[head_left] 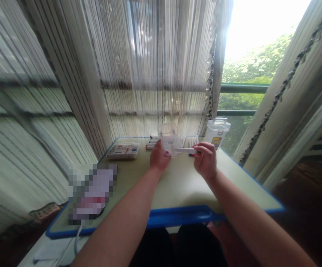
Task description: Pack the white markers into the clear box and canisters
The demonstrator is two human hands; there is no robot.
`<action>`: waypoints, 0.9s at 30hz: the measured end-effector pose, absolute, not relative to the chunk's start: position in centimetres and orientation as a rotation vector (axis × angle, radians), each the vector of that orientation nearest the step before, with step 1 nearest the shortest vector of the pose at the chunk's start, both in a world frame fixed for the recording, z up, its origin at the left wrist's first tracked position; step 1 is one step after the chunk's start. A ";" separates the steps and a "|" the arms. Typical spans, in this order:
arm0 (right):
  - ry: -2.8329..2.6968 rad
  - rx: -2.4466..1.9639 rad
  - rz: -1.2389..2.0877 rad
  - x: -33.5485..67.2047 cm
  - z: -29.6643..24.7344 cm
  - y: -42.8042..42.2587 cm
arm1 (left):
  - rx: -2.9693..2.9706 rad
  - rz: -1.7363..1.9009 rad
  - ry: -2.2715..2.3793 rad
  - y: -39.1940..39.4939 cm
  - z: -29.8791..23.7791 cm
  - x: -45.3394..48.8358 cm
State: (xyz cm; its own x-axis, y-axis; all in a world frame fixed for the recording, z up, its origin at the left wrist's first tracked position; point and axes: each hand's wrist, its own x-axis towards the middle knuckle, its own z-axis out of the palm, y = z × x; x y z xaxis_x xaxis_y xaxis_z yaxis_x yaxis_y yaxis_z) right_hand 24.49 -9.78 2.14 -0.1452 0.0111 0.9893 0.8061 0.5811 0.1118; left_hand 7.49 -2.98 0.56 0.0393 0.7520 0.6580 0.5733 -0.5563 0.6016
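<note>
My left hand is closed around a clear plastic box with its lid raised, held over the far part of the table. A small purple spot shows in the box near my thumb. My right hand pinches a white marker pen, which lies nearly level. The marker's far end points left and overlaps the box; whether it is inside I cannot tell. Behind the box, several white markers with coloured ends lie on the table. More pale markers lie just beyond my right hand, partly hidden.
A flat clear case rests at the table's back left. A tall clear container with a handle stands at the back right. A blurred-out object with a cable lies at the left. Blue edging rims the table; curtains hang behind.
</note>
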 end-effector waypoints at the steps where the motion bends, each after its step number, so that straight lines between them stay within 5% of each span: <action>1: -1.627 -0.731 -0.784 24.2 2.1 -9.7 | 2.151 1.531 1.368 -3.0 0.6 7.5; 8: -2.020 -0.832 -0.704 22.7 2.0 -8.5 | 2.176 1.506 1.343 -3.7 1.0 7.7; 27: -1.962 -0.997 -0.742 22.4 1.4 -8.1 | 2.193 1.507 1.327 -3.9 0.9 7.9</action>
